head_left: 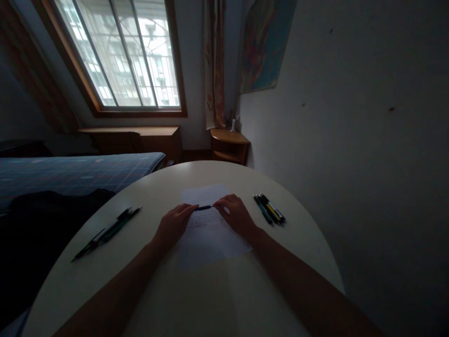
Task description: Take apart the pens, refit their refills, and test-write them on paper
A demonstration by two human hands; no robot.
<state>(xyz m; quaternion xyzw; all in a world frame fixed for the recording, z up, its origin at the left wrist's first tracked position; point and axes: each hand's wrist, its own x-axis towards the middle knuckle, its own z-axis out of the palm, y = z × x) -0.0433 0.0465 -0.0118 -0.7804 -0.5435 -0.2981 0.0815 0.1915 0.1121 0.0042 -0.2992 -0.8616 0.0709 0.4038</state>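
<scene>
A dark blue pen (204,208) lies level over a lined sheet of paper (210,234) on a round white table (147,281). My left hand (173,224) pinches the pen's left end with closed fingers. My right hand (235,215) grips the pen's right end, fingers curled. Both hands rest on the paper. Several pens (108,231) lie in a row on the table to the left. A second group of several pens (269,208), one with a yellow body, lies to the right.
A bed with a blue checked cover (70,173) and dark clothing on it (45,220) stands at the left. A window (122,51), a wooden desk (140,138) and a corner shelf (229,142) are behind the table. A wall (351,140) runs close along the right.
</scene>
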